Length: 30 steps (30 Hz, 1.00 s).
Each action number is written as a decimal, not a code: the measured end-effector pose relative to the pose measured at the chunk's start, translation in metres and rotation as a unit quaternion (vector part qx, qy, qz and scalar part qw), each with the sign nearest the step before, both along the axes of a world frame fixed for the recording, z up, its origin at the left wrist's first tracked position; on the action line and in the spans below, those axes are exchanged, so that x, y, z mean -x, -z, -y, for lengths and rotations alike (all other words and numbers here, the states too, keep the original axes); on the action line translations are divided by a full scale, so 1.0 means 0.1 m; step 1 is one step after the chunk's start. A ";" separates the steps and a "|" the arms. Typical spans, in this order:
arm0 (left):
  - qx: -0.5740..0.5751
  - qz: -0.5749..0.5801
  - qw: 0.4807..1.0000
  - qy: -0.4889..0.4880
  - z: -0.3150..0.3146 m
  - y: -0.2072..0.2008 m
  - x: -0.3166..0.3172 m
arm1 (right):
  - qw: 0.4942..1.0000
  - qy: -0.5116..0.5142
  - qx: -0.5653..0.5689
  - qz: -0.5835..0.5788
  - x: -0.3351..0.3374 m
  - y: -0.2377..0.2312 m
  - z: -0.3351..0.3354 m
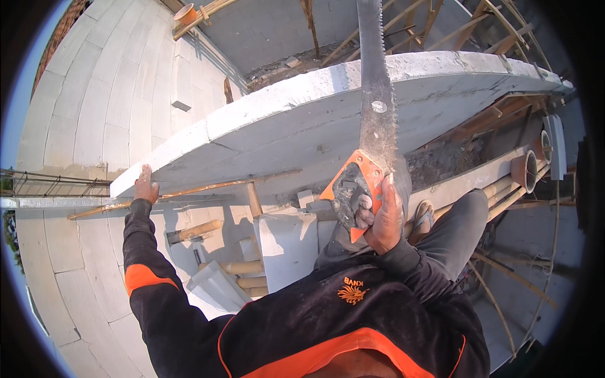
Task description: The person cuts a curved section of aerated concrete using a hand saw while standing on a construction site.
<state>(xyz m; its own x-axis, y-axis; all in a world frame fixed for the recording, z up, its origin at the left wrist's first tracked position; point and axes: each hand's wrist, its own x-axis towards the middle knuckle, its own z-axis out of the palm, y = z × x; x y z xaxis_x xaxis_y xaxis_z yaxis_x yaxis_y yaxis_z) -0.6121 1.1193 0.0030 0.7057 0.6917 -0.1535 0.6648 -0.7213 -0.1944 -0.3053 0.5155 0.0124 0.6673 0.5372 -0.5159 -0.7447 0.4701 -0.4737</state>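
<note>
A handsaw (375,94) with an orange and black handle is gripped in my right hand (383,217). The fingers wrap through the handle, and the thumb lies along it. The saw's dusty grey blade points away from me, its toothed edge to the right. It passes in view over the pale block wall (271,104); whether it touches the wall, I cannot tell. My left arm reaches out, and my left hand (146,187) rests on the left end of that wall, fingers stretched over its edge and not wrapped round anything.
Bamboo poles (501,192) and an orange bucket (524,171) lie to the right, near my sandalled foot (423,217). Pale blocks (288,249) and a wooden-handled tool (195,231) are below the wall. Steel reinforcing bars (57,183) stick out at left. Another bucket (186,14) stands far left.
</note>
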 end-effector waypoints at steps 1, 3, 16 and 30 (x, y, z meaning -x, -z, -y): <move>0.004 0.006 1.000 0.000 0.01 0.01 -0.02 | 1.000 0.000 0.001 -0.002 0.04 0.00 -0.01; 0.003 0.017 1.000 -0.002 -0.03 0.02 0.01 | 0.998 -0.040 0.049 0.000 0.11 -0.01 -0.06; 0.002 0.008 1.000 -0.018 0.03 -0.01 -0.03 | 0.986 -0.153 0.066 -0.029 0.13 0.02 -0.03; 0.011 -0.013 0.999 -0.027 -0.01 -0.02 -0.09 | 0.977 -0.196 0.050 0.064 0.24 -0.07 -0.15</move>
